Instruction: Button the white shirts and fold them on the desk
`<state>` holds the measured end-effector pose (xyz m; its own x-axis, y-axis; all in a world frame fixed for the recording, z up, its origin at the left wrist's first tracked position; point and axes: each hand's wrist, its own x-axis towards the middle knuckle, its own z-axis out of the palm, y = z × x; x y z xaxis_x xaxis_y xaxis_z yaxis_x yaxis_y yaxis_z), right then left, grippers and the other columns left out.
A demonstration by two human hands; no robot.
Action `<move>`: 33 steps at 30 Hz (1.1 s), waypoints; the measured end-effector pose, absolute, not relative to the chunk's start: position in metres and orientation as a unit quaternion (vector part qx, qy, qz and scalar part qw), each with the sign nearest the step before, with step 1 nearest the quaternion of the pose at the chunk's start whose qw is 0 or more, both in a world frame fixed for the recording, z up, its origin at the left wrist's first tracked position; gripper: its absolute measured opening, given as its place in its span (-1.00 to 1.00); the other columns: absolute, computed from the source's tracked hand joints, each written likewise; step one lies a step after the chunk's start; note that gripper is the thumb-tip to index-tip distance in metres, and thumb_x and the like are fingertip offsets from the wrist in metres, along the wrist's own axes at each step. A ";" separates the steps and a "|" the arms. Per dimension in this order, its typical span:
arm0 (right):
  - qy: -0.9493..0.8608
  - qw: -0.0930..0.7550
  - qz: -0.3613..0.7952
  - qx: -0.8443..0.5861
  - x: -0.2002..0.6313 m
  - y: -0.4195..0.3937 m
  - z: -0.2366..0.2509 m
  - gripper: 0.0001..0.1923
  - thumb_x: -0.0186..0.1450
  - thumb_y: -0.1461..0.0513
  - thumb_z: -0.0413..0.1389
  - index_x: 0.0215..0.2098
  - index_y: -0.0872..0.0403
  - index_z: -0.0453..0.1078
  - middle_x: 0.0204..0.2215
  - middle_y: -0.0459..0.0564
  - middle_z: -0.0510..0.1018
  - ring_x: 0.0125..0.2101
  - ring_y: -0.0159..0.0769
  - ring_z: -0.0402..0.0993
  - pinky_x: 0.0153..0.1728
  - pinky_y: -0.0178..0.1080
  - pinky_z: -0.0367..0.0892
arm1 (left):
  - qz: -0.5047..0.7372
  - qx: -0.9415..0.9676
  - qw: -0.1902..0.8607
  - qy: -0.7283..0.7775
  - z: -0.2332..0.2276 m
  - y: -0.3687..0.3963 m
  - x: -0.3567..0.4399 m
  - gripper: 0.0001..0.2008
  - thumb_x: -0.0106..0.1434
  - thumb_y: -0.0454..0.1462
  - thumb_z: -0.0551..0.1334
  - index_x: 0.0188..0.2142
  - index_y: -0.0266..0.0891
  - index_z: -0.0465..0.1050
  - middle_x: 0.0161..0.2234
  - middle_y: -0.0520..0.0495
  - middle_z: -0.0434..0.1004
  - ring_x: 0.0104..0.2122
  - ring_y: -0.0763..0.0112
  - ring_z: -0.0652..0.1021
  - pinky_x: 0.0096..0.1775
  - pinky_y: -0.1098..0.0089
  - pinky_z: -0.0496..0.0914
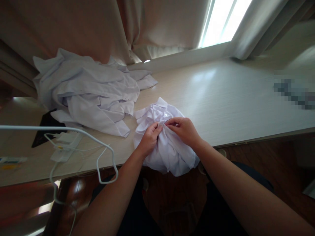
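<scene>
A crumpled white shirt (169,154) lies at the near edge of the pale wooden table (221,98), its lower part hanging over the edge. My left hand (149,139) pinches the fabric at the shirt's front placket. My right hand (184,130) pinches the same strip of fabric just to the right, fingertips almost touching the left hand's. A small white button (165,114) shows on the shirt above my fingers.
A heap of white shirts (91,91) lies at the back left. A white power strip (65,146) with looping white cables (103,157) sits at the near left beside a black flat object (45,129). Curtains (98,26) and a bright window (225,19) stand behind.
</scene>
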<state>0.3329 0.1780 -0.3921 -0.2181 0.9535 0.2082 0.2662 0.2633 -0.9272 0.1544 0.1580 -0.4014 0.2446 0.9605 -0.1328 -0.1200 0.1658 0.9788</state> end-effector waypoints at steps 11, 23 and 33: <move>-0.659 0.433 0.419 -0.449 0.333 0.178 -0.394 -0.87 0.26 0.22 0.21 -0.27 0.03 0.60 -0.35 -0.07 0.66 -0.32 -0.28 0.57 -0.27 -0.25 0.39 | 0.437 0.451 0.652 0.425 -0.401 0.158 0.155 -0.69 0.29 -0.05 0.27 -0.11 -0.22 0.48 -0.25 -0.03 0.51 -0.26 0.37 0.48 -0.12 0.38 0.32; -0.664 0.433 0.413 -0.449 0.332 0.177 -0.394 -0.87 0.25 0.22 0.20 -0.28 0.03 0.60 -0.36 -0.06 0.66 -0.34 -0.28 0.56 -0.27 -0.24 0.40 | 0.432 0.463 0.638 0.437 -0.400 0.157 0.156 -0.70 0.30 -0.05 0.25 -0.14 -0.22 0.48 -0.27 -0.02 0.50 -0.28 0.39 0.46 -0.11 0.39 0.33; -0.656 0.432 0.422 -0.453 0.331 0.177 -0.393 -0.87 0.24 0.23 0.21 -0.28 0.04 0.60 -0.37 -0.07 0.66 -0.35 -0.29 0.56 -0.28 -0.25 0.40 | 0.432 0.457 0.646 0.432 -0.400 0.157 0.155 -0.72 0.30 -0.07 0.26 -0.14 -0.21 0.47 -0.26 -0.01 0.50 -0.28 0.40 0.46 -0.13 0.40 0.32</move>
<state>0.3314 0.1767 -0.3933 -0.2166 0.9588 0.1840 0.2305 0.2334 -0.9447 0.1552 0.1566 -0.3995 0.2535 0.9536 -0.1623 -0.1638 0.2077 0.9644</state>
